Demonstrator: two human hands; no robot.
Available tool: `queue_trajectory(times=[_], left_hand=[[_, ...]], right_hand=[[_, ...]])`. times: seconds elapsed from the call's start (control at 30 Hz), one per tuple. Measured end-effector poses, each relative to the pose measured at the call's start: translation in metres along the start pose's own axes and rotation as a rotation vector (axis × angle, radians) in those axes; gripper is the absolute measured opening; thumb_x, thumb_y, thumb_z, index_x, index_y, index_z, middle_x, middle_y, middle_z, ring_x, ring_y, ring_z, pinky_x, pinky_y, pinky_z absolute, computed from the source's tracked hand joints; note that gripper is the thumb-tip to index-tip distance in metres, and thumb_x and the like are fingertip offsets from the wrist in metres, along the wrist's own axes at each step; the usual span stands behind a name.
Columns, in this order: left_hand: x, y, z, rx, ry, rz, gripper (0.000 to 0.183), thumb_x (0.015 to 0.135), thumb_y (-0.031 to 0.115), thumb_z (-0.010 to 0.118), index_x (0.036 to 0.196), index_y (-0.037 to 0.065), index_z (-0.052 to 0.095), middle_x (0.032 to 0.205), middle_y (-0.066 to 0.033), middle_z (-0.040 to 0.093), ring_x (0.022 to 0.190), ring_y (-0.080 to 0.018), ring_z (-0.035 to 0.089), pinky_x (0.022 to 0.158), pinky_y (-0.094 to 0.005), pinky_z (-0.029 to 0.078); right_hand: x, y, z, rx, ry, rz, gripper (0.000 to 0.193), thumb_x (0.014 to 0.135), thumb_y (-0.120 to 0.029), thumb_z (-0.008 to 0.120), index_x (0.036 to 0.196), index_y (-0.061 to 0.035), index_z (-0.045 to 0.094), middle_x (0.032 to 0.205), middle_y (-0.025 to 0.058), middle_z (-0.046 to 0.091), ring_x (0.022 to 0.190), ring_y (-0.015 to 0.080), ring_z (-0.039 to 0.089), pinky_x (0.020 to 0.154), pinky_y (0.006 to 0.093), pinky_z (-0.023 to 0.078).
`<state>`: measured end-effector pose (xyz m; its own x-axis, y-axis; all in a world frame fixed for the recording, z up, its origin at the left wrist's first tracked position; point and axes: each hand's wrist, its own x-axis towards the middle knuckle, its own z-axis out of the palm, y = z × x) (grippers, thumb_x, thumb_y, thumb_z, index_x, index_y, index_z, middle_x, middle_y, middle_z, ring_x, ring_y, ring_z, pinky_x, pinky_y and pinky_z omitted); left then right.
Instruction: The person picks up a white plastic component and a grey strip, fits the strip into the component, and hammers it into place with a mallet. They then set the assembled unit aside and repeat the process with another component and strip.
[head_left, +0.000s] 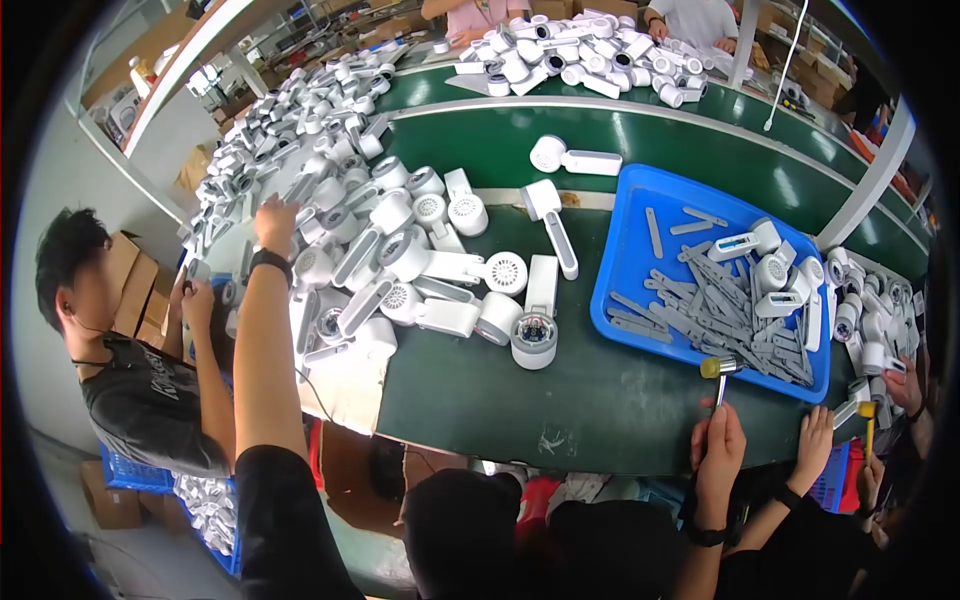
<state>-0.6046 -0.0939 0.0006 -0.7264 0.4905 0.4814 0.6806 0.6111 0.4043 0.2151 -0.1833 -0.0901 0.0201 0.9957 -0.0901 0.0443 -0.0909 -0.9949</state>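
Note:
My left arm reaches out over a heap of white handheld fans. At its far end my left hand is among them with its fingers curled closed; what is in them, if anything, is hidden. My right hand is closed round the handle of a small mallet with a yellowish head, held upright at the table's front edge. The mallet's head is beside the near rim of a blue tray. In the tray lie many grey plastic strips and several white fans.
Loose fans lie on the green table. A co-worker stands at the left. Another person's hand rests at the edge on the right, near another yellow-headed mallet. More fans lie across a raised green ledge.

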Motion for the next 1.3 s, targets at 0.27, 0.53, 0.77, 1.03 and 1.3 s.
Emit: queue_trajectory(times=[0.27,0.53,0.77,1.03,1.3], left_hand=[[-0.140,0.160,-0.070,-0.509,-0.285,0.397,0.053,0.100,0.020,0.068,0.148,0.000,0.058,0.140,-0.0199,0.067,0.122,-0.0256,0.068,0.100,-0.0353,0.053],[-0.386,0.391,-0.103,-0.623,-0.863,0.988,0.047,0.093,0.017,0.077,0.137,0.004,0.066,0.130,-0.0212,0.071,0.115,-0.0353,0.070,0.099,-0.0395,0.055],[-0.417,0.539,0.049,-0.517,-0.700,0.931,0.057,0.092,0.031,0.075,0.138,0.000,0.063,0.121,-0.0253,0.072,0.114,-0.0405,0.068,0.101,-0.0458,0.054],[-0.402,0.555,0.061,-0.413,-0.508,0.962,0.033,0.090,0.029,0.076,0.113,0.006,0.077,0.091,-0.0210,0.076,0.094,-0.0415,0.072,0.089,-0.0495,0.058],[-0.396,0.398,-0.107,-0.396,-0.374,0.957,0.028,0.094,0.029,0.076,0.108,0.004,0.075,0.067,-0.0186,0.068,0.059,-0.0383,0.069,0.055,-0.0460,0.055]], right_hand=[[0.001,-0.022,0.010,0.024,-0.051,0.031,0.034,0.115,-0.032,0.047,0.126,-0.0057,0.065,0.070,-0.0035,0.055,0.051,0.0028,0.044,0.046,0.0197,0.032],[0.013,-0.012,-0.023,-0.236,0.039,-0.031,0.025,0.102,-0.026,0.072,0.105,-0.0025,0.064,0.070,-0.0003,0.055,0.062,0.0074,0.046,0.056,0.0275,0.040],[0.011,-0.015,-0.019,-0.196,0.074,-0.012,0.017,0.104,-0.018,0.069,0.096,-0.0043,0.062,0.071,-0.0088,0.053,0.063,0.0007,0.042,0.054,0.0232,0.033],[0.013,-0.039,-0.015,-0.260,0.060,0.002,0.031,0.099,-0.024,0.074,0.085,-0.0009,0.059,0.060,0.0010,0.047,0.059,0.0075,0.041,0.053,0.0317,0.036],[0.014,-0.009,-0.019,-0.128,0.010,-0.052,0.023,0.104,-0.025,0.069,0.103,-0.0022,0.070,0.062,-0.0062,0.051,0.052,0.0027,0.043,0.047,0.0258,0.033]])
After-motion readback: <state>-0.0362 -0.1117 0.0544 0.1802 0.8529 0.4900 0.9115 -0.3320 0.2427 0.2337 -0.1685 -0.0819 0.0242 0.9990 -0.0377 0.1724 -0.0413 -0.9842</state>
